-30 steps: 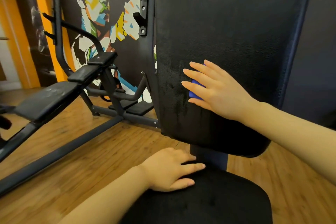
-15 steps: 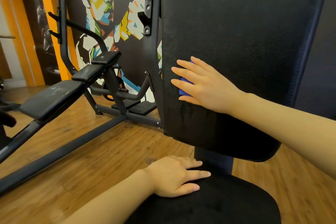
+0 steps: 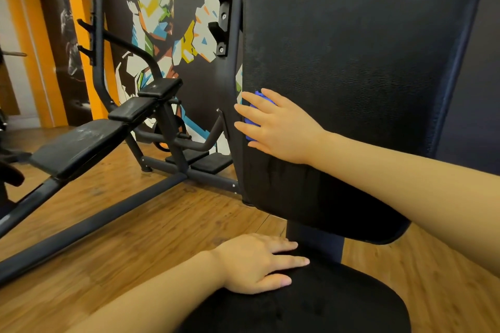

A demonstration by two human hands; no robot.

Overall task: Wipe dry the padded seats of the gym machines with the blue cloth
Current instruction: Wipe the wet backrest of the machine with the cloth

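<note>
Wooden floor (image 3: 162, 224) is seen behind; cloth (image 3: 253, 116) is pressed flat-fingered by right hand (image 3: 278, 127) at the backrest's (image 3: 351, 62) left edge; left hand (image 3: 257, 262) is rested flat on seat (image 3: 338, 305).

- Left of the back pad (image 3: 351, 62), the black upright post (image 3: 232, 89) stands just beside its edge.
- Your left hand (image 3: 254, 262) occupies the seat pad's (image 3: 324, 305) front-left corner.

Right hand (image 3: 281, 127) with blue cloth (image 3: 253, 119) now farther left, at back pad's (image 3: 351, 76) left edge.
</note>
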